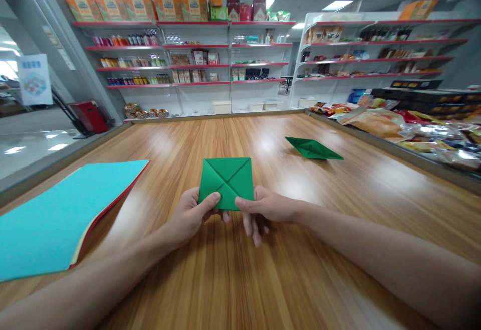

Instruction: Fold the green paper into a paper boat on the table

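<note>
A green folded paper square [226, 182] with diagonal creases is held just above the wooden table [233, 280], in the middle of the view. My left hand [190, 215] pinches its lower left edge, thumb on top. My right hand [263, 209] pinches its lower right edge, with the other fingers curled underneath. Farther back on the right lies a finished green paper boat [312, 148], out of reach of both hands.
A stack of coloured paper sheets [56, 219], turquoise on top, lies at the table's left edge. Snack packets [379, 119] are piled along the right side. Shop shelves [195, 64] with goods line the back wall.
</note>
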Demonstrator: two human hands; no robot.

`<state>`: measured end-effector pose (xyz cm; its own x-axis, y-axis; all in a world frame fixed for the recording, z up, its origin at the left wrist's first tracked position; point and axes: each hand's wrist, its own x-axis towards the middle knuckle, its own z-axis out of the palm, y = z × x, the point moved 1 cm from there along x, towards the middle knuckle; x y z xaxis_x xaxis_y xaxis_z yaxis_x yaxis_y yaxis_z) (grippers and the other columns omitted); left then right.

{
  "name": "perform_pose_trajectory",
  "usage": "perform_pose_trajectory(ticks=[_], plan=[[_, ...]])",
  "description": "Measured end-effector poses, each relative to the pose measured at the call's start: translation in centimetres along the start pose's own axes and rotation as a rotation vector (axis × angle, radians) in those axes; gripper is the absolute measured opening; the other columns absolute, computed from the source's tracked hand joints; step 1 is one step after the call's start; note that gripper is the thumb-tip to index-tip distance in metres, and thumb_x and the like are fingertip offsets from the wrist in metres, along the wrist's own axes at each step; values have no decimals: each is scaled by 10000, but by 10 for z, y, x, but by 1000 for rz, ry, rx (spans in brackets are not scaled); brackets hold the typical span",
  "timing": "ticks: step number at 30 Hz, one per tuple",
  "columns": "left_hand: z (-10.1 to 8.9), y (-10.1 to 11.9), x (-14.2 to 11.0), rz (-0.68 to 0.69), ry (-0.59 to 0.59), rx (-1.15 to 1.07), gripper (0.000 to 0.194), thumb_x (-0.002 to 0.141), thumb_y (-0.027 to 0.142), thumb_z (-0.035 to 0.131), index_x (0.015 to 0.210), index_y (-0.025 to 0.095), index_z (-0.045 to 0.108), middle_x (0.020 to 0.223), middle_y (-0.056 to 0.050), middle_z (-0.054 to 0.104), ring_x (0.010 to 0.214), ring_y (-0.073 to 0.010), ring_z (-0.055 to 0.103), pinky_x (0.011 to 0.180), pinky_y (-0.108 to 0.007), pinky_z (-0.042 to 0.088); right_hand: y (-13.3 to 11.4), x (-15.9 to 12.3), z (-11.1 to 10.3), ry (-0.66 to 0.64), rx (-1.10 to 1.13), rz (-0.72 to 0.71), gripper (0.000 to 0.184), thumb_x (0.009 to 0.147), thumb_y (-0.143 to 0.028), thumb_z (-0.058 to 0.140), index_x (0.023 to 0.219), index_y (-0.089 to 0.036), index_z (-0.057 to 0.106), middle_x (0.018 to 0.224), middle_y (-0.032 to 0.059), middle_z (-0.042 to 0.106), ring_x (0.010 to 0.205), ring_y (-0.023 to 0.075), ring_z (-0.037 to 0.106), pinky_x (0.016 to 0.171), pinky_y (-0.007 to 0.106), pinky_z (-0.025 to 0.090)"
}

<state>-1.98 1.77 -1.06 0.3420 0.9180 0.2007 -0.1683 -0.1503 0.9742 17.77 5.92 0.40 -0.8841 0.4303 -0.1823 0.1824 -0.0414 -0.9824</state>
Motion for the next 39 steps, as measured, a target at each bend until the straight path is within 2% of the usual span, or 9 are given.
perform_pose_trajectory(ticks=[3,5,9,13,18,23,25,31,39], plan=[[0,0,0,-3,3,9,244,900,322,561,835,93,612,738,-88,657,653,-162,614,648,-283,475,-1,0,2,-10,-51,10,639,800,-685,500,578,-92,583,456,47,597,361,95,549,321,154,333],[0,1,1,0,2,-14,246,888,322,577,830,86,616,727,-91,655,653,-167,615,655,-290,481,0,0,1,-40,-45,-11,660,805,-703,468,565,-98,576,446,39,587,352,86,533,322,158,318],[1,2,1,3,-1,-46,228,874,306,597,859,80,625,761,-101,665,648,-166,617,649,-286,483,3,0,-2,-95,-19,-75,718,862,-707,338,579,-95,584,440,45,580,344,80,512,334,169,307],[1,3,1,9,-11,1,243,885,312,583,838,78,633,748,-107,669,667,-175,619,665,-293,484,6,0,-5,-112,-42,-59,648,851,-673,432,597,-95,576,444,28,573,364,92,539,354,170,321],[2,3,2,30,-42,-36,221,899,283,568,847,79,636,761,-103,674,674,-158,621,677,-273,478,9,0,-6,-115,-6,-58,681,860,-687,396,596,-87,583,481,51,592,361,99,538,357,184,318],[1,2,2,27,-5,-92,191,888,268,586,824,92,623,741,-73,660,646,-152,631,632,-254,474,11,-1,-7,-161,89,-78,951,812,-797,20,575,-83,601,454,96,570,380,115,533,369,204,321],[1,2,1,20,12,-105,191,873,274,606,815,93,618,735,-70,656,633,-151,629,620,-252,474,10,-1,-7,-176,89,-67,994,792,-800,-40,558,-81,605,439,103,559,382,115,528,373,206,319],[3,6,2,-7,-21,-113,206,859,287,623,851,81,630,749,-85,664,649,-154,625,651,-262,485,4,-3,-3,-96,-13,-45,757,857,-722,329,575,-79,612,436,61,569,353,92,512,364,188,312],[3,7,3,1,-3,-196,193,842,265,642,786,81,625,712,-81,658,632,-152,627,632,-255,500,6,-6,-8,-162,-26,-69,544,822,-600,558,668,-81,608,503,32,607,409,79,542,397,166,338]])
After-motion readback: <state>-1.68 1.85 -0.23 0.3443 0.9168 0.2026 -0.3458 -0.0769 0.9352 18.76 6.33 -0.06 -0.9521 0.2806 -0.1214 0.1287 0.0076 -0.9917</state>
